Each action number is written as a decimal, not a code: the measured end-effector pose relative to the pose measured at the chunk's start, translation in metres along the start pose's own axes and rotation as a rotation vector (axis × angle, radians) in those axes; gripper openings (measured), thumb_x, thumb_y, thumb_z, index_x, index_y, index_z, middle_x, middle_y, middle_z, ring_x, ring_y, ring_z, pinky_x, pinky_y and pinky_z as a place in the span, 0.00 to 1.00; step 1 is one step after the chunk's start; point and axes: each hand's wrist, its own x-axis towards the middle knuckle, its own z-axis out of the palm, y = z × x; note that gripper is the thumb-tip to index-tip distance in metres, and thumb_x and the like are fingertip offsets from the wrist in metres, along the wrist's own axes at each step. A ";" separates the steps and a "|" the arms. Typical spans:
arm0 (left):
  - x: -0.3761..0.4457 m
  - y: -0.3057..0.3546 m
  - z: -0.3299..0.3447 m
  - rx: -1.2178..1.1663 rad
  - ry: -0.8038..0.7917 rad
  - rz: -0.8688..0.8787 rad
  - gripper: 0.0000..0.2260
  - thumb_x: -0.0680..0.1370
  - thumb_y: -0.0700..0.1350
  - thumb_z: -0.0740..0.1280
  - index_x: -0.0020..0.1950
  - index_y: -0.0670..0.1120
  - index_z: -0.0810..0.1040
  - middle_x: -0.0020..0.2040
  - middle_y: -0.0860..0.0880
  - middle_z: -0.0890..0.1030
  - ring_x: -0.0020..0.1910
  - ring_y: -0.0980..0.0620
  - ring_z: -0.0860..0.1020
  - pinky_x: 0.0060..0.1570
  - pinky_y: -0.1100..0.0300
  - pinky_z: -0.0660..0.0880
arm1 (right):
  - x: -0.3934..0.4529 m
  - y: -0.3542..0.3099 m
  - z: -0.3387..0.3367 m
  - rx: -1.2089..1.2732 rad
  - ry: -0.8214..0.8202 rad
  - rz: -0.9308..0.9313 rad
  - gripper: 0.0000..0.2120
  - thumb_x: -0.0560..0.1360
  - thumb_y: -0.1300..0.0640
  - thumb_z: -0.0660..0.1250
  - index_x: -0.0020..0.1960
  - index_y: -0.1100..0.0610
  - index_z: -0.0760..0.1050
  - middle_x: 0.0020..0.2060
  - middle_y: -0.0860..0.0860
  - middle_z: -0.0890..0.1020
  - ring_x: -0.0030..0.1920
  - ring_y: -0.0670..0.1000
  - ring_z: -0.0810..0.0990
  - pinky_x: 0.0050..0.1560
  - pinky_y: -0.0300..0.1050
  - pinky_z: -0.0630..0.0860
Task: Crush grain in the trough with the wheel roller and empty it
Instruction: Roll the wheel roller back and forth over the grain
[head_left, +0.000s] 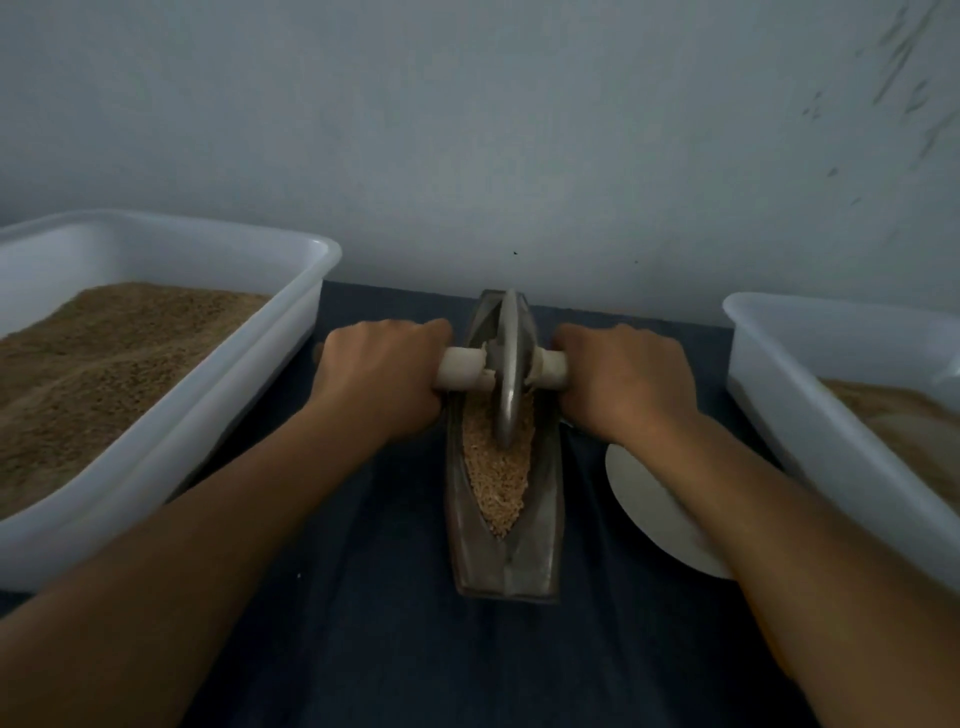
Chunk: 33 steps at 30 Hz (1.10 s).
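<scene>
Trough (506, 551) sits lengthwise on the bench (363, 649), far end close to the wall (467, 130), near end pointing at the person. Everything below is relative to the trough.

Wheel roller (508, 364) stands upright in the trough's far half, disc edge down in the grain (496, 483). Grain fills the channel from the wheel toward the near tip; far side of the wheel is hidden.

Left hand (384, 374) is wrapped around the left handle stub (465, 371), fingers curled over it. Right hand (623, 379) grips the right stub (550, 369) the same way. Both knuckles sit just outside the trough rims.

Left of the trough: white tub (171, 431) of brown grain, its near wall angling toward the trough's far end. A strip of bare bench between the two, narrowest by the left hand.

Right of the trough: second white tub (810, 415) with paler contents, only partly in view. Between it and the trough lies a pale round flat thing (654, 509), partly under the right forearm, just beside the trough's right rim; can't tell what it is.

Near end of the trough has open bench on all sides.
</scene>
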 end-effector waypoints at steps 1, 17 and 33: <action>-0.007 0.001 -0.002 -0.002 0.019 0.012 0.14 0.73 0.57 0.69 0.46 0.57 0.63 0.38 0.56 0.71 0.36 0.50 0.73 0.35 0.55 0.70 | -0.009 -0.002 -0.001 -0.015 0.033 0.005 0.08 0.70 0.47 0.69 0.45 0.46 0.72 0.28 0.45 0.63 0.30 0.53 0.65 0.28 0.42 0.51; -0.056 0.013 -0.022 0.061 0.128 0.068 0.21 0.72 0.57 0.73 0.47 0.55 0.61 0.39 0.56 0.70 0.36 0.54 0.70 0.37 0.56 0.66 | -0.063 -0.014 -0.025 -0.004 0.112 -0.026 0.19 0.69 0.49 0.76 0.43 0.47 0.64 0.29 0.44 0.70 0.27 0.48 0.64 0.29 0.43 0.49; 0.039 0.002 -0.007 0.081 -0.090 -0.025 0.09 0.74 0.54 0.69 0.52 0.56 0.75 0.43 0.50 0.77 0.44 0.46 0.77 0.40 0.52 0.68 | 0.052 0.012 -0.004 0.179 -0.613 -0.008 0.09 0.69 0.47 0.74 0.45 0.49 0.79 0.40 0.49 0.81 0.38 0.49 0.80 0.35 0.44 0.74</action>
